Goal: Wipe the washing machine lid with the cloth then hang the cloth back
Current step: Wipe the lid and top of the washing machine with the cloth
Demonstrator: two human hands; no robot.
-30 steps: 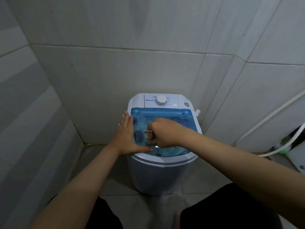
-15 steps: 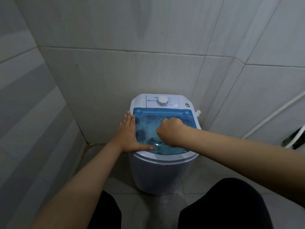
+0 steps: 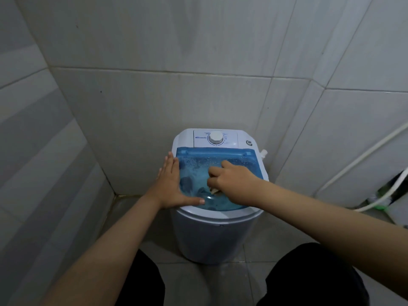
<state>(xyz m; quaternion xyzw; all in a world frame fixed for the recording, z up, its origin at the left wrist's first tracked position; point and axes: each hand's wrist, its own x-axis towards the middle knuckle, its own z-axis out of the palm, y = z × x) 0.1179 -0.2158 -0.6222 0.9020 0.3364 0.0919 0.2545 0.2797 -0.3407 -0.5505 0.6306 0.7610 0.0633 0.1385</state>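
I see a white washing machine (image 3: 217,235) with a see-through blue lid (image 3: 220,161), speckled with pale droplets and milky streaks; darker blue-grey blotches show through it near the front. A white dial (image 3: 216,137) sits on the white control panel, with small blue lettering to its left and a little dark ring button (image 3: 249,142) to its right. A scrap of beige cloth (image 3: 214,191) peeks out. The wall tiles (image 3: 154,100) are pale grey with darker grout lines. A white hose (image 3: 388,193) crosses something green. My trousers (image 3: 313,281) are black.
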